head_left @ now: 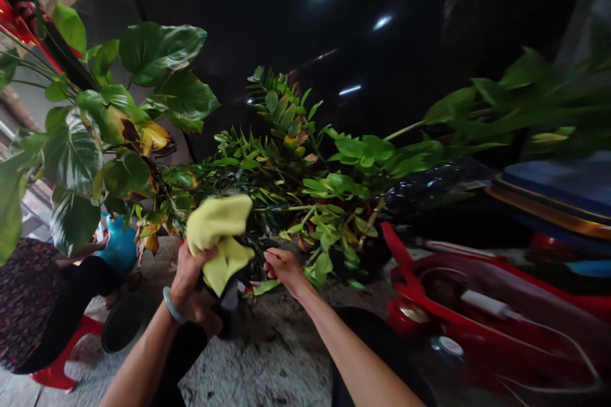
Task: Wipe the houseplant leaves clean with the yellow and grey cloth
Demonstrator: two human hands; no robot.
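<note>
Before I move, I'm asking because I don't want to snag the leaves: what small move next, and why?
I'd probably gather the yellow cloth closer into the left hand: its folds hang loose, with foliage crowding just behind it. The right hand is beside low leaves; whether it grips any is unclear.

Dim scene, blurred edges (white glare overhead).

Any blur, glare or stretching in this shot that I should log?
Head view: bright glare spots on the dark glossy surface; leaves at far right and the red container smeared; edges look stretched, wide-angle style; yellow cloth slightly soft; dim lighting behind the plants.
</note>
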